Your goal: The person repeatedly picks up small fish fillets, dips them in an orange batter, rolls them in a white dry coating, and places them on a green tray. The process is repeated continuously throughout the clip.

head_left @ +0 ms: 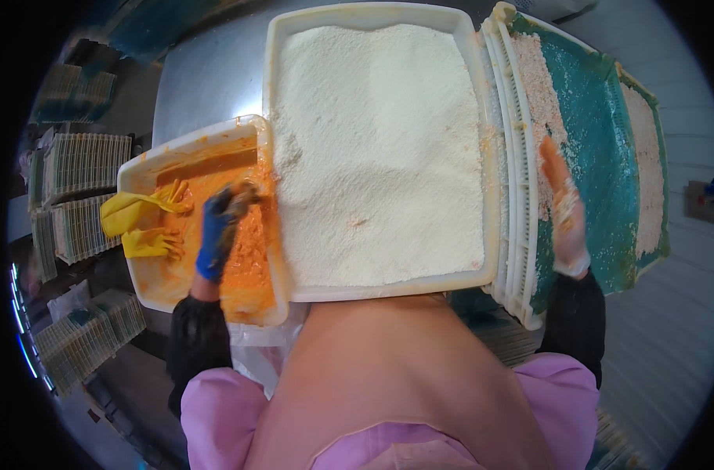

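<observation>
over orange paste [251, 254], left hand [218, 231] blurred, grip unclear; right hand [564, 218] straight-fingered, empty

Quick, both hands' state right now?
Left hand: over the orange mixture; blurred, open or closed cannot be told.
Right hand: open, held flat, nothing visibly gripped.

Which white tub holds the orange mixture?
The smaller tub on the left, beneath the blue-gloved left hand; the larger middle tub holds white granules instead.
</observation>
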`<state>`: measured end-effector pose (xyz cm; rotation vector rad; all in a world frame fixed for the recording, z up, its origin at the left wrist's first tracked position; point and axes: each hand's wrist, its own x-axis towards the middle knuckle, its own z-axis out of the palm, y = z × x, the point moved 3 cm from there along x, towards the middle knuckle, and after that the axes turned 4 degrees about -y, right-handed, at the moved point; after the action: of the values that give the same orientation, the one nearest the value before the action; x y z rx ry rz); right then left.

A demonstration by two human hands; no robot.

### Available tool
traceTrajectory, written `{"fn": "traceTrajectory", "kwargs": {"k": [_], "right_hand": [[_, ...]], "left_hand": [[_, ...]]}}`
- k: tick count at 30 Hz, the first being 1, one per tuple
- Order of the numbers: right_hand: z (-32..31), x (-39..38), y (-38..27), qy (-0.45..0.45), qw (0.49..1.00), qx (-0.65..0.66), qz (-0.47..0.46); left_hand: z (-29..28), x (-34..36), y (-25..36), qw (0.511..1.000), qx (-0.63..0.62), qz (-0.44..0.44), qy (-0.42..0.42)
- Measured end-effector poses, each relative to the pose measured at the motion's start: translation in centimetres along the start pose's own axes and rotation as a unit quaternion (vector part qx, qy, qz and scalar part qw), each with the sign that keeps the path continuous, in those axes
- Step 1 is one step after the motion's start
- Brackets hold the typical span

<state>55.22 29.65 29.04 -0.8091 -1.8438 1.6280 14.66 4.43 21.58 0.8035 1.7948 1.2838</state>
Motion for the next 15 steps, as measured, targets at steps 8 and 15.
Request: {"fn": "traceTrajectory", "kwargs": {"k": [8,15], "right_hand": [[9.9,-4.1,-2.4,-0.219,0.968,-0.121,0.018],[12.0,-5.0,-1.1,-0.205,0.973,-0.092,0.053]], "left_hand": [[13.7,-1.7,-3.5,0.787,0.532,0.235,-0.204],[3.5,-3.1,1.2,0.921,0.318,0.225,0.011]]}}
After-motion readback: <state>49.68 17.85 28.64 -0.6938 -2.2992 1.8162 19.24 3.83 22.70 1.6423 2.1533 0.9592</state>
